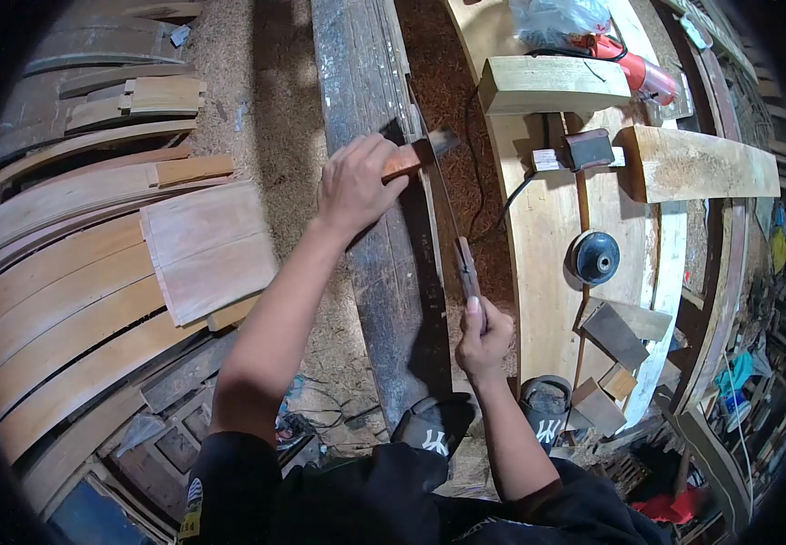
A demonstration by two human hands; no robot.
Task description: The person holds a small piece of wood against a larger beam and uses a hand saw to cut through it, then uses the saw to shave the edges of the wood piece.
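Note:
My left hand (356,182) is closed round a small reddish-brown wooden block (406,161), pressing it down at the right edge of a long, worn dark beam (384,263). My right hand (484,341) grips the wooden handle (468,272) of a handsaw, lower right of my left hand. The saw's thin blade (447,202) runs up from the handle to the block's right part. A short piece (444,140) of the block juts out past the blade and looks blurred.
Right, a pale plank bench (538,263) holds a thick wood block (552,84), a red power tool (633,68), a black round pad (595,258) and offcuts (615,334). Long boards (75,318) lie at left. Sandalled feet (434,427) stand near the beam's lower end.

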